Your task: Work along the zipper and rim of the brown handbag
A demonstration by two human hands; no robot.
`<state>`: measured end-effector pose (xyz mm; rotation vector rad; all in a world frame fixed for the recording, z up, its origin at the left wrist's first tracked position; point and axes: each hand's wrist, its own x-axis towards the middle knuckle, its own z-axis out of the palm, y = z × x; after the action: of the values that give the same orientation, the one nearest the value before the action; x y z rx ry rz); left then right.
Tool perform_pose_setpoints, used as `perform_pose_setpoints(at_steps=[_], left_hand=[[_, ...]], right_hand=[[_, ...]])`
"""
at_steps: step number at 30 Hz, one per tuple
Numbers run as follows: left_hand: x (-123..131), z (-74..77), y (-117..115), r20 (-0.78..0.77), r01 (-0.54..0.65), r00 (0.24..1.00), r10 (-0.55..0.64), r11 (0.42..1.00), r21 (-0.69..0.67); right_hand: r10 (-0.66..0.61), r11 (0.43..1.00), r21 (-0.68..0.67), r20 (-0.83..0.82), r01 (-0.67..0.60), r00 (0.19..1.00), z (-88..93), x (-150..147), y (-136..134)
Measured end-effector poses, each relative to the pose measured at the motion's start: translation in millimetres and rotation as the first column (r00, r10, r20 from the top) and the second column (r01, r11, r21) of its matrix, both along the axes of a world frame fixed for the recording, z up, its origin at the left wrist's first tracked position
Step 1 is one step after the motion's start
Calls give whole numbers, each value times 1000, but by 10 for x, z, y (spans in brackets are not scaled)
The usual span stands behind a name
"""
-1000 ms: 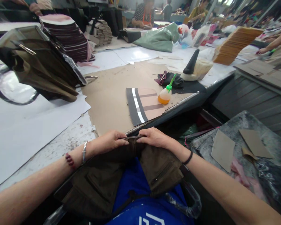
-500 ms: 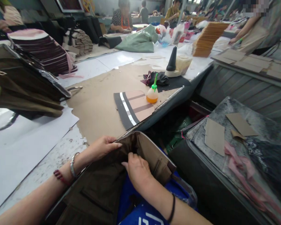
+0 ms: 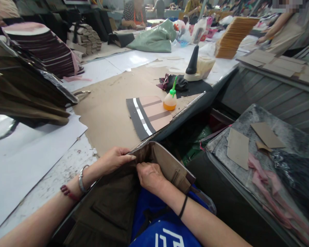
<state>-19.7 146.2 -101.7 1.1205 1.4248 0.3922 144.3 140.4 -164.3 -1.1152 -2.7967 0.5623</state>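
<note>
A brown fabric bag piece [image 3: 110, 202] with a stiff edge and sewn pockets lies across my lap, its far end against the table's edge. My left hand [image 3: 117, 159] grips the upper edge of this piece, thumb on the inner side. Close beside it, my right hand [image 3: 150, 176] is closed, its fingertips pinching the brown lining near the far corner. Whether anything small sits in those fingers is hidden. Beneath my right forearm shows blue cloth [image 3: 167, 230] with white marks.
On the table lie a striped curved panel [image 3: 149, 115], a glue bottle [image 3: 170, 99] with a green nozzle, and a black cone [image 3: 193, 60]. A brown bag [image 3: 28, 92] stands at left. At right, a box [image 3: 218, 168] carries card pieces. Other people work behind.
My right hand has moved slightly up and left, its fingers now closed against the lining. My left hand stays on the edge. The view has shifted slightly.
</note>
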Motion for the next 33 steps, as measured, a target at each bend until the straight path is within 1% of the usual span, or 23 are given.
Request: perform_pose_setpoints(at_steps=[2,7,12,16,22,25,27,29,30,31,33], left_hand=[[-2,-16,5,23,-8,1000,8,1000,-10],[-16,-54,-1,39,-3,999,2,1000,15],[-12,-47,-6,40,-6,999,5,1000,20],[-1,-36,3,-19,43,999,-42,996,76],[8,-31,2,-165,120,982,-96,983,139],[5,-36,4,-242,155,964,-110,972,175],[-4,-50,7,-250,142,964,-95,974,176],[-16,-66,11,-233,120,969,-79,979,164],[-20,-72,13,-225,114,971,-76,980,161],[-23,-74,15,-221,114,972,-77,980,161],[-26,-67,19,-216,119,973,-82,979,164]], right_hand=[[5,1000,4,-11,-5,1000,-11,-8,13],[12,1000,-9,-5,-13,1000,-3,-8,27],[18,1000,-21,6,-18,1000,5,-3,27],[25,999,-30,15,-24,1000,13,-11,30],[41,998,-58,33,-39,999,13,-42,44],[71,996,-59,64,-67,995,-49,19,23],[101,994,-56,75,-97,992,-69,112,13],[97,995,7,14,-97,995,-23,222,37],[75,995,71,-47,-71,996,31,269,71],[42,989,147,-118,-25,992,99,302,121],[-52,951,283,-240,122,969,254,316,260]])
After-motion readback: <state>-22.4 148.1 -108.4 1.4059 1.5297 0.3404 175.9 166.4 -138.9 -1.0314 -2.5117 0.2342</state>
